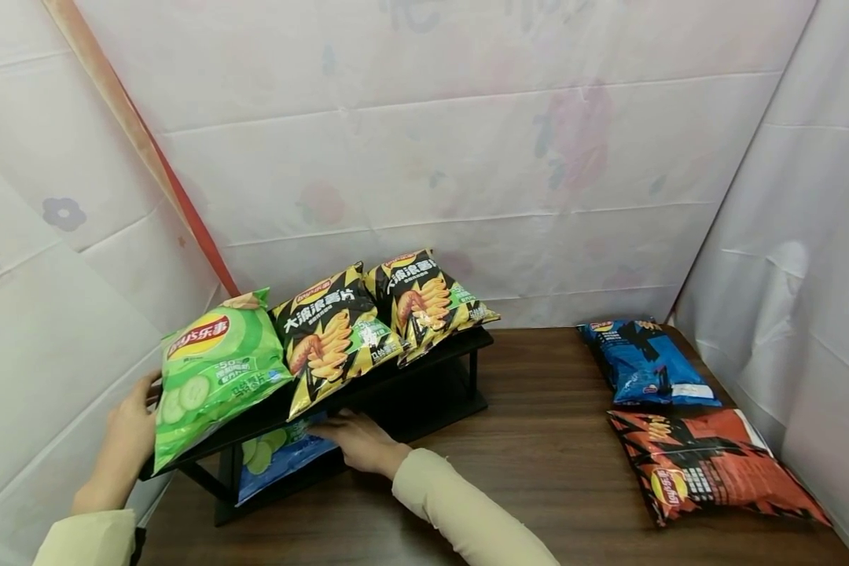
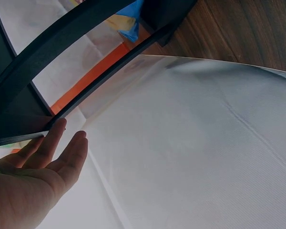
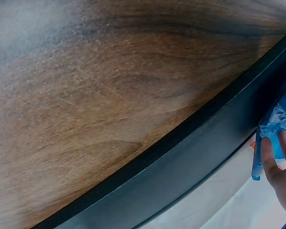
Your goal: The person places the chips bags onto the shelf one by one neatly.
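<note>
A two-tier black shelf (image 1: 424,420) stands on the wooden table. At its left end my left hand (image 1: 129,424) touches the rack's edge beside a green bag of potato chips (image 1: 219,365); in the left wrist view the fingers (image 2: 74,157) are loosely extended. My right hand (image 1: 364,442) reaches into the lower tier, its fingers (image 3: 269,155) lying against a blue bag of potato chips (image 1: 283,460) with cucumber slices printed on it. The right thumb is hidden. Two black bags of chips (image 1: 339,334) lean side by side on the upper tier.
Over on the table's right side lie a dark blue chip bag (image 1: 647,362) and a red chip bag (image 1: 714,464). White cloth walls (image 1: 467,157) enclose the table at the back and both sides. A red strip (image 1: 191,216) runs up the back left corner.
</note>
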Demonstrator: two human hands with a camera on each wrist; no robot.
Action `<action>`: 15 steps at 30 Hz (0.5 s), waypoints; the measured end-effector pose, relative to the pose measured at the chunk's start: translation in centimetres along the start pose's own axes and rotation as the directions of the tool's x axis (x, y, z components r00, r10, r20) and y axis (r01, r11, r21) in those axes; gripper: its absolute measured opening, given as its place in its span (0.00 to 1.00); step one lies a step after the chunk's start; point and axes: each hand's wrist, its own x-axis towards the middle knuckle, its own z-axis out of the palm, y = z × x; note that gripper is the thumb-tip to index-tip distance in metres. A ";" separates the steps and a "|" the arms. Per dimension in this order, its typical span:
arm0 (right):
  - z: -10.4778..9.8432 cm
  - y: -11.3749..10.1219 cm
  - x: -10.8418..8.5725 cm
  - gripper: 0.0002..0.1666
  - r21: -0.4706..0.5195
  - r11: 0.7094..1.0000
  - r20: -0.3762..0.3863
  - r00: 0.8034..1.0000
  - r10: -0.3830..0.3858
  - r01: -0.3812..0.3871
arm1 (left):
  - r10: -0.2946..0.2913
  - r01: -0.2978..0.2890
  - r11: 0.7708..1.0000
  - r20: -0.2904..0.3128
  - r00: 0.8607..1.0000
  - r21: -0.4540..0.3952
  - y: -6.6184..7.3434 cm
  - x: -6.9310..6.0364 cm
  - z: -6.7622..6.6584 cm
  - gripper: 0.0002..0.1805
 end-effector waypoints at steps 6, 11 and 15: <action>-0.2 -0.3 -0.2 0.36 0.045 0.998 0.067 0.997 0.035 -0.038 | 0.010 -0.010 1.000 -0.008 1.000 -0.004 0.0 -0.2 0.1 0.36; -0.1 -0.4 -0.5 0.30 0.076 0.990 0.125 0.986 0.112 -0.122 | 0.012 -0.012 1.000 -0.014 1.000 0.002 -0.1 -0.1 0.1 0.35; -0.3 -0.2 -0.8 0.29 0.052 0.988 0.112 0.984 0.139 -0.145 | 0.012 -0.012 1.000 -0.020 1.000 0.000 0.0 -0.1 0.0 0.35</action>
